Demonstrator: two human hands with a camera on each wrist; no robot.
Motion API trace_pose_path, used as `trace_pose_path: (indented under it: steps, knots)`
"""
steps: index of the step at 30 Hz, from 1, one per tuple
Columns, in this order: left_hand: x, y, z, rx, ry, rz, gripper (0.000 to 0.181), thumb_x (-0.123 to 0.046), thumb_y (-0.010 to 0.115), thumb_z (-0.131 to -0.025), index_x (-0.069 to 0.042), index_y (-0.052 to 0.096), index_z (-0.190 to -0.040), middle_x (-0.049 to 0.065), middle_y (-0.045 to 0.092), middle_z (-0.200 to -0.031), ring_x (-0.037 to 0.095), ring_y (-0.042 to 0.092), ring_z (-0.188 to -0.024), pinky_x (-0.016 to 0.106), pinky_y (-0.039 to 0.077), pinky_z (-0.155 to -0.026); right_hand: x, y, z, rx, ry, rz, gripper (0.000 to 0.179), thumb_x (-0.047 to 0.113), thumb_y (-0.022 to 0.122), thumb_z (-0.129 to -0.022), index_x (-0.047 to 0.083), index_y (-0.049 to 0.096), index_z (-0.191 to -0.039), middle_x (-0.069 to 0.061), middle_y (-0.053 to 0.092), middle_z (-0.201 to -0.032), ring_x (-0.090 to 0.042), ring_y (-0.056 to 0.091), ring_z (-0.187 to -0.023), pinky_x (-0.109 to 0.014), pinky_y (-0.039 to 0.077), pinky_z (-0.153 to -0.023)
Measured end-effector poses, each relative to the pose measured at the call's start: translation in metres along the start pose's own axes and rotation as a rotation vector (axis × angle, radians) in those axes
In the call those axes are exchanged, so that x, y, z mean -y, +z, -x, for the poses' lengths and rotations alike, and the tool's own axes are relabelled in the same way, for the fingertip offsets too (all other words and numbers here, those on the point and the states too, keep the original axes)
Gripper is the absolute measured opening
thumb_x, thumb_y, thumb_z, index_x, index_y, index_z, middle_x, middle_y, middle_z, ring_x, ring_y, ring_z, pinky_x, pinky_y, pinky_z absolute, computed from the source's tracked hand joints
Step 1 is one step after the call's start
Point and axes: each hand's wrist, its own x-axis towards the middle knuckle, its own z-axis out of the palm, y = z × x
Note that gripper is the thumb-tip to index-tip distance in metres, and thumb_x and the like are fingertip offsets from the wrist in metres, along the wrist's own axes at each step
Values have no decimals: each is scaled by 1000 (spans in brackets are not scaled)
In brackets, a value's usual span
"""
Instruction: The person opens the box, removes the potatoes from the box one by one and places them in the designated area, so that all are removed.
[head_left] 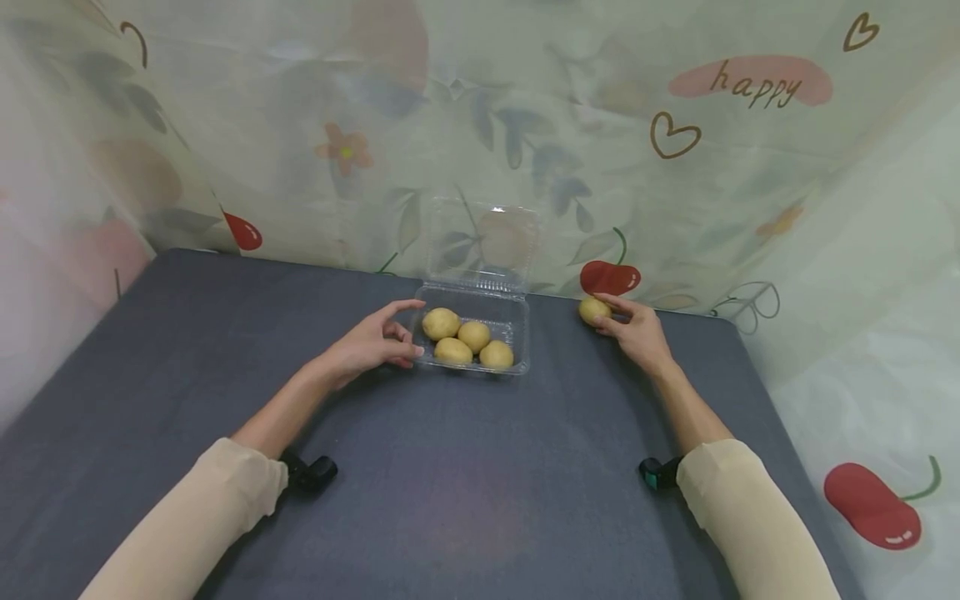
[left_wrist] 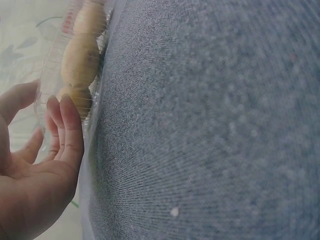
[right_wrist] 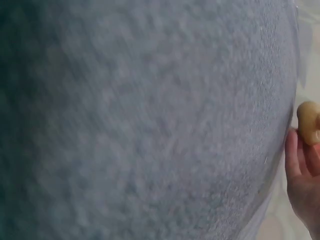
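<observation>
A clear plastic clamshell box (head_left: 522, 333) sits at the back middle of the table, its lid (head_left: 480, 242) standing up behind it. Several yellow potatoes (head_left: 474, 337) lie inside. My left hand (head_left: 371, 340) is at the box's left end, fingers spread and loosely bent, with fingertips right at the rim. In the left wrist view, the fingers (left_wrist: 72, 125) overlap the box's end beside the potatoes (left_wrist: 81, 60). Off to the right, by the table's back edge, my right hand (head_left: 637, 333) pinches a single potato (head_left: 592, 312) between thumb and fingers. The right wrist view shows this potato (right_wrist: 308, 122) partly cut off.
A dark grey cloth covers the table (head_left: 480, 483). Behind it hangs a pale printed curtain (head_left: 300, 125) with cherries, leaves and hearts, close to the table's back edge. The raised lid stands against this curtain. A white speck (left_wrist: 174, 212) shows on the cloth.
</observation>
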Motion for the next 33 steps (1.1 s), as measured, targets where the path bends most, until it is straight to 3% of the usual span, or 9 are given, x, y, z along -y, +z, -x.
trace_pose_path:
  steps: [5, 13, 22, 33]
  knots:
    - [-1, 0, 1, 4, 4, 4, 77, -7, 69, -93, -19, 27, -156, 13, 58, -94, 32, 64, -93, 44, 58, -87, -2, -6, -2, 13, 11, 121, 46, 24, 69, -96, 13, 60, -139, -14, 61, -135, -27, 56, -123, -18, 43, -91]
    - [-2, 0, 1, 3, 12, 9, 78, -6, 69, -93, -20, 26, -156, 13, 59, -94, 31, 64, -91, 44, 58, -86, -6, -12, -4, 27, 39, 138, 49, 29, 67, -97, 12, 57, -142, -14, 59, -138, -26, 54, -128, -19, 44, -93]
    - [0, 0, 1, 6, 13, 8, 77, -7, 70, -93, -19, 27, -156, 13, 59, -93, 30, 64, -91, 45, 58, -87, -12, -14, -2, 32, 64, 153, 50, 25, 64, -99, 8, 51, -145, -15, 54, -142, -31, 51, -130, -44, 41, -107]
    - [2, 0, 1, 4, 13, 9, 78, -7, 70, -93, -18, 27, -156, 12, 59, -93, 30, 65, -90, 45, 58, -87, -12, -13, 1, 17, 61, 157, 51, 24, 64, -99, 6, 50, -146, -17, 55, -140, -30, 52, -130, -24, 44, -95]
